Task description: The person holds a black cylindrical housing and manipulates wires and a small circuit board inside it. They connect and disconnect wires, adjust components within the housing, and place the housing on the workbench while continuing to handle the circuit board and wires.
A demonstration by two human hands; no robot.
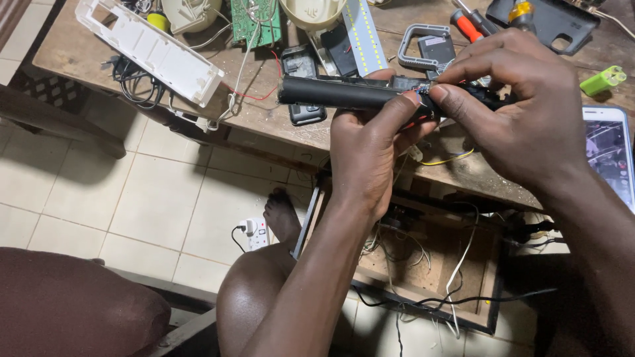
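Head view, looking down over a cluttered wooden surface [264, 119]. Left hand [370, 149] grips a black cylindrical tube [337, 92], fingers wrapped closed around its right end, thumb lying along the top; tube is held level above the surface's near edge. Right hand [522, 112] sits just beside it on the right, thumb and forefinger pinched together at the tube's open end, where a small bit of wiring shows; what exactly they pinch is too small to tell. On the surface beyond: long white plastic housing [152, 49] lying diagonally at left, green circuit board [254, 23] at top, white LED strip [364, 33], red-handled screwdriver [469, 25], small lime-green rectangular piece [603, 80] at far right. Smartphone [612, 155] with lit screen lies near the right edge. Below, a white power strip [254, 233] rests on the tiled floor [159, 198] beside a bare foot [283, 218].
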